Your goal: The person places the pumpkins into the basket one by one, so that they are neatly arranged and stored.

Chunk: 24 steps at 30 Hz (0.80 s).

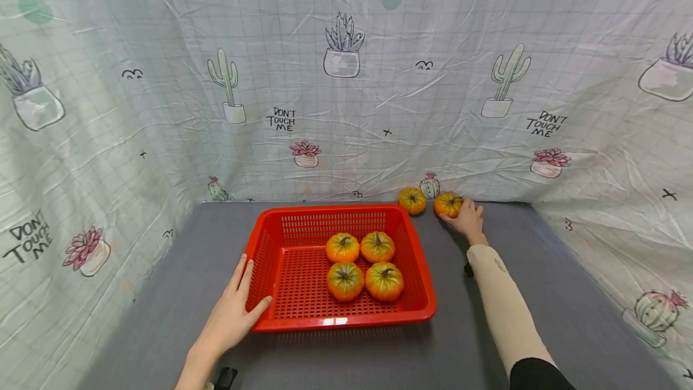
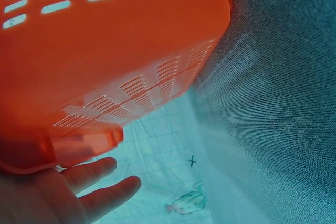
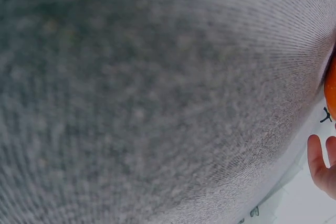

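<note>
A red plastic basket (image 1: 346, 321) with slotted walls stands on the grey surface. Several orange-yellow pumpkins, one of them this front pumpkin (image 1: 384, 281), sit together in its right half. My left hand (image 1: 230, 312) rests at the basket's left rim, fingers straight and thumb over the edge; the left wrist view shows its fingers (image 2: 113, 195) extended beside the rim. Behind the basket's right corner, my right hand (image 1: 467, 220) holds a small pumpkin (image 1: 446, 204), thumb at its near side and fingers at its right. Only part of that hand shows in the right wrist view.
Another pumpkin (image 1: 412, 201) lies left of the held one, close to the back cloth. A pale cloth (image 1: 379, 107) printed with cacti hangs at the back and sides. Grey table surface (image 1: 157, 318) extends on either side of the basket.
</note>
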Motion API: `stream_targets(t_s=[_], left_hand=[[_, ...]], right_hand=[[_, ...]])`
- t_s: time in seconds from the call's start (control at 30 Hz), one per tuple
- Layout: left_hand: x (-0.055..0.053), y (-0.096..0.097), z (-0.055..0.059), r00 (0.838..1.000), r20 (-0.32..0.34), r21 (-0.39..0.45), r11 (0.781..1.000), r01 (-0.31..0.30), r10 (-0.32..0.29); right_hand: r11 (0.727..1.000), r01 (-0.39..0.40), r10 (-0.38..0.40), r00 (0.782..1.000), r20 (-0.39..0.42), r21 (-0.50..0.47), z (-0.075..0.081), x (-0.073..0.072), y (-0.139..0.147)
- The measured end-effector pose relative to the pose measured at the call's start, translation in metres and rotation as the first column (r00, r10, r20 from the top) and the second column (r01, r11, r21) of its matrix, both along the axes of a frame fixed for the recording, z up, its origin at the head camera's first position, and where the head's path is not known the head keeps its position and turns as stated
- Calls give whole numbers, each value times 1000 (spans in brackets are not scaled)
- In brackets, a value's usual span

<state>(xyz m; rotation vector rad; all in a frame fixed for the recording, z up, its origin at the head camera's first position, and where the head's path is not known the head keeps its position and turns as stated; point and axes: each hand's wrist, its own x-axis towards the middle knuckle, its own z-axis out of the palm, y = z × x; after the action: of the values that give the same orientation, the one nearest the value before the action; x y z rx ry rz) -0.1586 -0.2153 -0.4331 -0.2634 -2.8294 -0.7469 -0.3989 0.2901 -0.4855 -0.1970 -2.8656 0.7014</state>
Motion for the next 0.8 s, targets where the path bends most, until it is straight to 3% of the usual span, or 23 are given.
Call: stream_targets(t_s=[0.8], left_hand=[[0, -1, -3, 1000, -5, 3, 1000, 4, -3]], right_hand=[[1000, -26, 26, 1000, 13, -10, -2, 8, 2]])
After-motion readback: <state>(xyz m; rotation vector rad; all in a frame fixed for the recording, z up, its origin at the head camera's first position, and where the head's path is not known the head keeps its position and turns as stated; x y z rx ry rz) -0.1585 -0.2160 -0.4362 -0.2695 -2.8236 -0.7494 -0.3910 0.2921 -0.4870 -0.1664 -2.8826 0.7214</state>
